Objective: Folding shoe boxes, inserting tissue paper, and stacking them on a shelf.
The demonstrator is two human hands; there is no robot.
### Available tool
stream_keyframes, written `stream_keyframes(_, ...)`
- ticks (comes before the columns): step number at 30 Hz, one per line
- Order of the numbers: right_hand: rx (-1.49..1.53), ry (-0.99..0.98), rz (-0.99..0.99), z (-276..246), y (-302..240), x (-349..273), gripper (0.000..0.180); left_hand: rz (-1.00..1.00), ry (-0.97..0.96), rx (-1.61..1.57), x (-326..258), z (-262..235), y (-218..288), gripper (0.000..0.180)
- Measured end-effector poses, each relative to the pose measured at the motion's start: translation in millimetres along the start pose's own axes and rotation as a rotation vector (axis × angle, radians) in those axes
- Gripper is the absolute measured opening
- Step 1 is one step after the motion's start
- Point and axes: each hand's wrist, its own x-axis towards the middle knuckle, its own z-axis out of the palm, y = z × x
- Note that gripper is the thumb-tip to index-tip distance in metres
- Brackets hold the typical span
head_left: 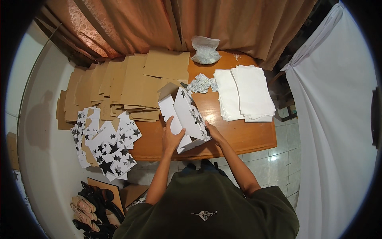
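Note:
A white cardboard box (185, 119) with black stars is held at a tilt over the front of the table, its far end flap standing up and showing brown. My left hand (173, 134) grips the near left side, thumb and fingers spread along the white panel. On the opposite side my right hand (215, 132) holds the starred side near its lower corner; some of its fingers are hidden behind the box. Just beyond the box lies a heap of small white packets (200, 84). To the left, flat star-printed box blanks (109, 145) overlap at the table's corner.
Brown flat cardboard sheets (133, 87) cover the table's left side. White paper sheets (252, 91) are stacked at the right, and a clear bag of packets (206, 51) sits at the back. Shoes (93, 209) stand on the floor at lower left; curtains (238, 28) hang behind the table (254, 139).

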Motion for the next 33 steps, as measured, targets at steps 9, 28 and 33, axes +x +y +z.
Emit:
stream_keyframes(9,-0.291,0.102,-0.257,1,23,-3,0.048,-0.159,-0.09,0.193,-6,11,-17,0.084)
stream_keyframes(28,-1.031,-0.225,-0.705,28,-91,-101,0.045,-0.092,-0.126,0.364,-1,40,-41,0.089)
stream_keyframes(33,-1.182,-0.049,-0.716,42,-76,-92,0.028,-0.123,-0.132,0.315,2,39,-35,0.086)
